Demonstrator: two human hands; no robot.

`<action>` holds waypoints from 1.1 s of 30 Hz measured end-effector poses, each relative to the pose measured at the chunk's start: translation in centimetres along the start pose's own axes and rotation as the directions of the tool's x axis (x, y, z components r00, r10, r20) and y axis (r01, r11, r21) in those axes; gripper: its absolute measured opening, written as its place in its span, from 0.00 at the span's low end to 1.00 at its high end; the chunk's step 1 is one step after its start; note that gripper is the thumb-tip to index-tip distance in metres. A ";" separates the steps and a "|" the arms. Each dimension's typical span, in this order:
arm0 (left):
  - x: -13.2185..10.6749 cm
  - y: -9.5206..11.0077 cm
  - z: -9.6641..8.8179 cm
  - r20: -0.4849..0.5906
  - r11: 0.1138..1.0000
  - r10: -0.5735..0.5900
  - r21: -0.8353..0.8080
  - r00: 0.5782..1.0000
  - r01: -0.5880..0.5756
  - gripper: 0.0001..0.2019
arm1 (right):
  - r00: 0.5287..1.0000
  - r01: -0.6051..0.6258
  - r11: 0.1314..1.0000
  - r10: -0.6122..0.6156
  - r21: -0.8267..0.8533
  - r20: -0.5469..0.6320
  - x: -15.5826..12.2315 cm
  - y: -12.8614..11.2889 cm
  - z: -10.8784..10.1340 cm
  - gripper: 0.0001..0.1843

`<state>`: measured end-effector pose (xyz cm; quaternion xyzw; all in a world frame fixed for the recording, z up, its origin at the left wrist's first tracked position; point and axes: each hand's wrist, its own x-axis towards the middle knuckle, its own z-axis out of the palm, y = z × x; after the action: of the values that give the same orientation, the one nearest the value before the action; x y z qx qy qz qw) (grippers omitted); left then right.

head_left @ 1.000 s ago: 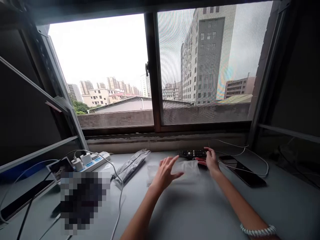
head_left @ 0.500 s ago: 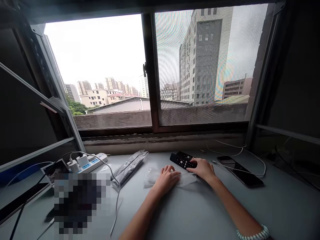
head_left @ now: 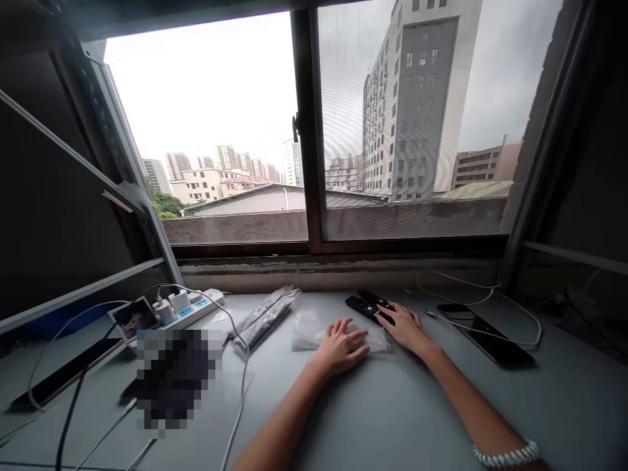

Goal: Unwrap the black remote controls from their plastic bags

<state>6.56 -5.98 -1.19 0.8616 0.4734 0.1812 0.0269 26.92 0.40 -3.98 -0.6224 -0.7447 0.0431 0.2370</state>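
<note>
A clear plastic bag (head_left: 307, 332) lies on the grey table in front of the window. My left hand (head_left: 341, 347) rests flat on its right part, fingers spread, holding nothing. A black remote control (head_left: 366, 307) lies slanted just behind the bag, with what looks like a second black remote (head_left: 377, 298) right behind it. My right hand (head_left: 405, 325) grips the near end of the black remote, fingers curled over it. A white beaded bracelet (head_left: 505, 453) sits on my right wrist.
Bagged dark remotes (head_left: 267, 313) lie left of the clear bag. A white power strip (head_left: 189, 306) with chargers and cables sits further left, beside a dark flat device (head_left: 63, 374). A black phone (head_left: 485, 335) on a white cable lies to the right. The window sill (head_left: 314, 271) bounds the table at the back.
My right hand drew the black remote from the back of the table toward the clear bag and turned it slantwise. My left hand came down flat on the bag.
</note>
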 end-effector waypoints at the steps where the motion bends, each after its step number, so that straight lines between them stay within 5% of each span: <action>1: -0.1 0.0 0.2 0.011 1.000 -0.014 -0.010 1.000 0.014 0.19 | 1.000 -0.022 1.000 0.022 -0.010 0.004 -0.1 0.0 0.0 0.25; 8: 0.2 0.0 1.4 -0.006 0.995 -0.097 -0.010 0.995 0.097 0.20 | 0.991 -0.131 0.986 0.127 -0.104 -0.045 -0.3 0.3 0.6 0.25; 13: 1.0 -1.4 0.5 -0.260 0.976 -0.210 0.002 0.942 0.218 0.18 | 0.993 -0.097 0.991 0.090 -0.092 -0.077 -0.6 0.6 0.7 0.25; 18: 0.5 -4.9 -2.2 -0.490 0.865 -0.474 -0.103 0.732 0.491 0.16 | 0.974 0.040 0.992 -0.012 0.122 -0.224 -0.9 -0.9 -0.7 0.20; 22: -0.2 -7.1 -2.9 -0.550 0.729 -0.651 -0.257 0.524 0.635 0.18 | 0.929 0.243 0.930 -0.141 0.275 -0.343 -1.4 -3.0 -2.1 0.18; 24: -0.3 -7.5 -2.8 -0.550 0.697 -0.687 -0.316 0.474 0.644 0.17 | 0.905 0.302 0.916 -0.188 0.263 -0.383 -1.7 -3.9 -2.6 0.16; 30: -0.1 -6.8 -2.9 -0.597 0.762 -0.625 -0.326 0.504 0.559 0.13 | 0.908 0.315 0.903 -0.197 0.292 -0.368 -2.3 -5.1 -2.9 0.13; 33: 0.0 -6.0 -3.2 -0.614 0.827 -0.546 -0.282 0.570 0.487 0.12 | 0.923 0.304 0.903 -0.201 0.303 -0.328 -2.4 -5.3 -2.9 0.13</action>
<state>0.63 -3.09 0.50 0.5582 0.6726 0.4822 -0.0588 23.54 -3.74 -0.24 -0.4672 -0.7574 0.0512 0.4532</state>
